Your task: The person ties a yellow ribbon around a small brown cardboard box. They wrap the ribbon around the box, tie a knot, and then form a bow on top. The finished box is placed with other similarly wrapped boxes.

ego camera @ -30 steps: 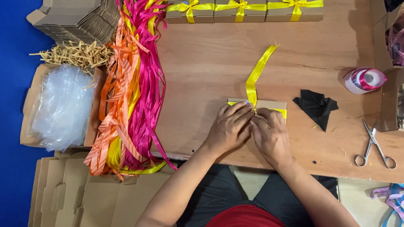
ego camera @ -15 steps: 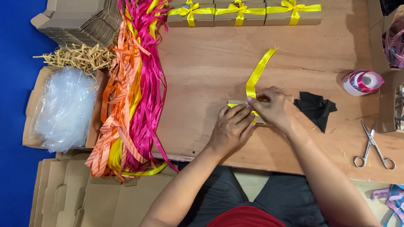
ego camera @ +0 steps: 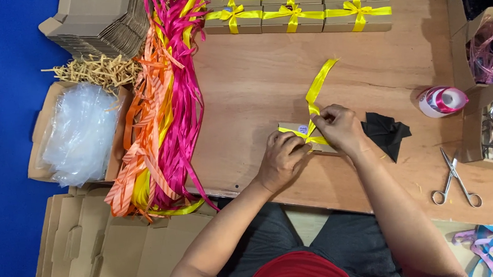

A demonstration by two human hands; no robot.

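Plywood worktop (ego camera: 265,78), pale brown, matte, with blue floor showing at the left and top edges. Left hand (ego camera: 280,159) curled, fingers pressing down on a small cardboard box (ego camera: 292,128) near the worktop's front edge, pinning the ribbon there. Right hand (ego camera: 338,128) closed, fingertips pinching the yellow ribbon (ego camera: 319,83) just above the box; the ribbon is flat, glossy, one tail running up and away across the wood, another band crossing the box. Black folded cloth (ego camera: 387,133) just right of the right hand. Scissors (ego camera: 455,178), metal, lying open further right. Roll of pink ribbon (ego camera: 443,101) beside a carton at the right edge. Finished boxes (ego camera: 301,11) with yellow bows, lined in two rows at the far edge. Bundle of pink, orange and yellow ribbons (ego camera: 167,103) draped over the left side, satin sheen. Clear plastic bags (ego camera: 79,134) in a carton, crinkled paper shred (ego camera: 97,71) behind, flat cardboard blanks (ego camera: 91,250) stacked below.
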